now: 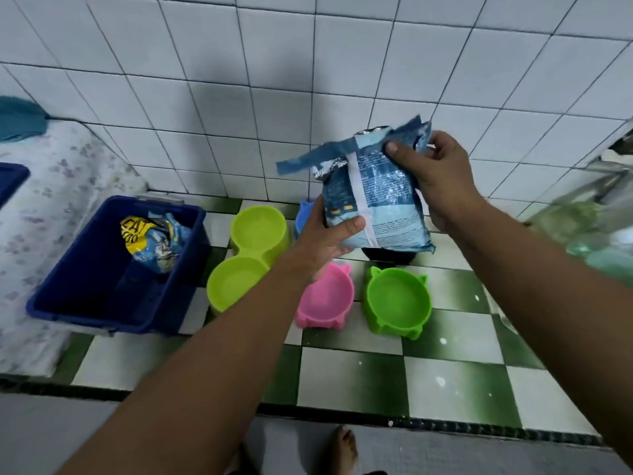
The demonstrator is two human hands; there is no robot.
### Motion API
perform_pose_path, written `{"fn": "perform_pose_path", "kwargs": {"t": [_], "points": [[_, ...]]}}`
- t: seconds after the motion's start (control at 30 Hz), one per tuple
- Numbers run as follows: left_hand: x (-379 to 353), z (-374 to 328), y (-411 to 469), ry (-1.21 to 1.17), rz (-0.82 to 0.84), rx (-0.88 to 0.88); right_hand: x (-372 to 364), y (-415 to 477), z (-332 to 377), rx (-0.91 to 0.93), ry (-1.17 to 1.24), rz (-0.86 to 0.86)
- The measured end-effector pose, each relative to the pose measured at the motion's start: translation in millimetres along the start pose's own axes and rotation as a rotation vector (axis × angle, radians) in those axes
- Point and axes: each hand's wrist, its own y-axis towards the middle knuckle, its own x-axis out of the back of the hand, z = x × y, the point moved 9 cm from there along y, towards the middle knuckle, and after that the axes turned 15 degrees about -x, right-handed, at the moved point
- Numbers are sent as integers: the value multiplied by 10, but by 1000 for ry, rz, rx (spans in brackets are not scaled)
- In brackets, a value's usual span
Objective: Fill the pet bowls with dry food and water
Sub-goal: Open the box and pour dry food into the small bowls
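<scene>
A light-blue pet food bag [376, 197] with a torn top is held upright above the bowls. My left hand [325, 238] grips its lower left side, thumb on the front. My right hand [431, 176] pinches the torn top edge at the right. Below on the checkered counter stand a lime double bowl [246, 255], a pink cat-shaped bowl [327, 298] and a green cat-shaped bowl [397, 299], all with nothing in them. A blue bowl [303, 214] and a dark bowl [390, 255] are mostly hidden behind the bag and my left hand.
A dark blue plastic bin [113, 265] at the left holds a yellow-and-blue cat food bag [154, 238]. A floral cloth [44, 214] lies further left. White tiled wall [274, 97] rises behind. A clear bottle-like object [589, 217] is blurred at the right edge. My bare foot [342, 450] is below the counter.
</scene>
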Motion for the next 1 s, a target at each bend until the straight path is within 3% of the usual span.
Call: {"fn": "perform_pose_path", "kwargs": {"t": [0.17,0.47,0.77,1.0], "points": [[-245,331,116,-85,-14,51,207,166,-274,-67,-57,-39],[-459,808,64,-173,-176,176,224,510,-340,4,-373,-182],[-633,1115,131,-291,-217,323,53,834,-344,9,-690,-202],[-695,1224,233,-330,-256,329,-6,974,-341,27,-815,-198]]}}
